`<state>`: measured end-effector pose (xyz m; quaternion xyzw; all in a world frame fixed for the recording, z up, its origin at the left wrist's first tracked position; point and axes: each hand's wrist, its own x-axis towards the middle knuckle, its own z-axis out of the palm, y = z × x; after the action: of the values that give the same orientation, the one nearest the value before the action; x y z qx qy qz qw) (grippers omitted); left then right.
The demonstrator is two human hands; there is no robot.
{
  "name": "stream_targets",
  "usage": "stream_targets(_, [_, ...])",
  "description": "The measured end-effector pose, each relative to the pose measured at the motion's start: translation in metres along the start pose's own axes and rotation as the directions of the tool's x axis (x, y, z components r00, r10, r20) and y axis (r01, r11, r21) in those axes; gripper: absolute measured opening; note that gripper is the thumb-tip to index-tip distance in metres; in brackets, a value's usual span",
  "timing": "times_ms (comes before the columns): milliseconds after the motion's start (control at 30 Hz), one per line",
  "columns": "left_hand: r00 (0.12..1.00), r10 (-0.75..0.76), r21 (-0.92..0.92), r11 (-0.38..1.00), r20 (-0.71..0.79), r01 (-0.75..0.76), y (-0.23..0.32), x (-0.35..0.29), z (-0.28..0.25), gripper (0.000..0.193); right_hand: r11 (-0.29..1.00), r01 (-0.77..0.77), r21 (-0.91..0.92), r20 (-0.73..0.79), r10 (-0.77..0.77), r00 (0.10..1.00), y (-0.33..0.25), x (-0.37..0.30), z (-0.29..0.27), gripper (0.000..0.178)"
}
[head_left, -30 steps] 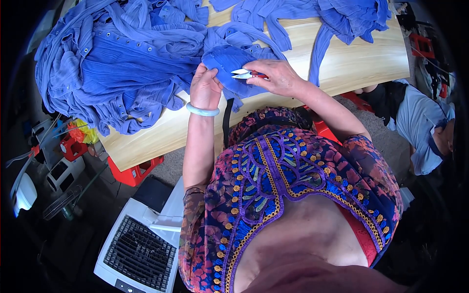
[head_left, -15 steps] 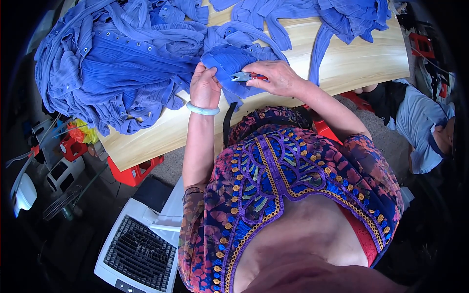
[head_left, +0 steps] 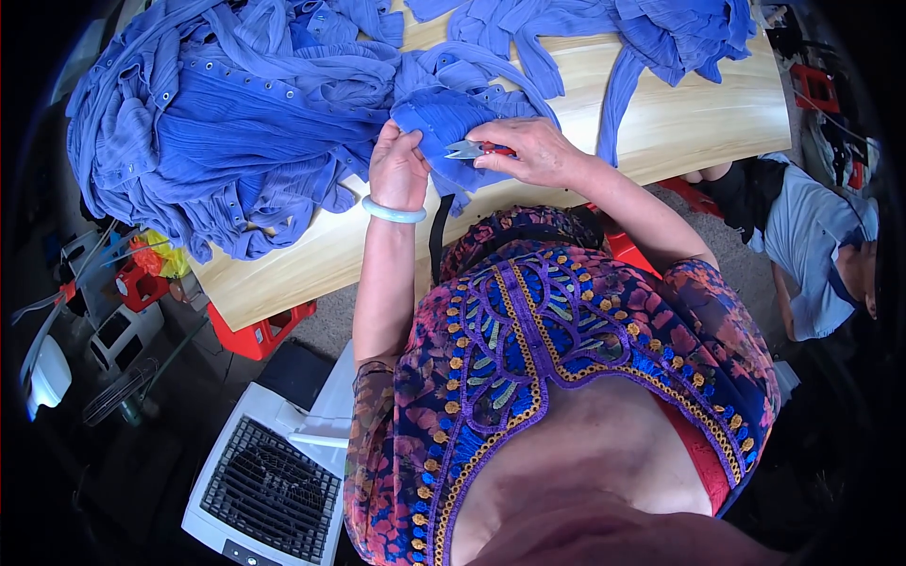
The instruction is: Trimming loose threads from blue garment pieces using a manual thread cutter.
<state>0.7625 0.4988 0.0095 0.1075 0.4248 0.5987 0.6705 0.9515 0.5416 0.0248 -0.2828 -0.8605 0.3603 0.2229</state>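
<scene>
My left hand (head_left: 399, 170), with a pale bangle at the wrist, pinches the edge of a blue ribbed garment (head_left: 444, 113) at the front of the table. Wrapped round the red handles of a pair of nippers (head_left: 464, 150) is my right hand (head_left: 540, 151). Their metal jaws lie over the cloth, just right of my left fingers. Whether they touch a fastener cannot be made out. To the left, a big heap of similar blue garments (head_left: 264, 132) shows rows of metal eyelets.
More blue garments (head_left: 661, 38) lie at the back right of the wooden table (head_left: 698, 113). Red plastic stools (head_left: 255, 330) stand beneath its front edge. A white fan-like appliance with a dark grille (head_left: 274, 481) is at lower left. Another person (head_left: 812, 236) sits at the right.
My left hand and the garment edge have shifted very slightly right. The nippers stay over nearly the same spot. The person at the right has moved a little.
</scene>
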Motion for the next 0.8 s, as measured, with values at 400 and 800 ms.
stream_targets(400, [0.999, -0.023, -0.032, 0.999, 0.027, 0.024, -0.004, 0.001, 0.000, 0.025, 1.000, -0.016, 0.013, 0.003, 0.016, 1.000, 0.002, -0.001, 0.004, 0.024])
stream_targets(800, [0.973, -0.163, -0.119, 0.976, 0.164, 0.184, -0.018, 0.002, -0.018, 0.022, 0.738, -0.313, 0.597, -0.114, 0.465, 0.878, 0.021, -0.003, 0.020, 0.028])
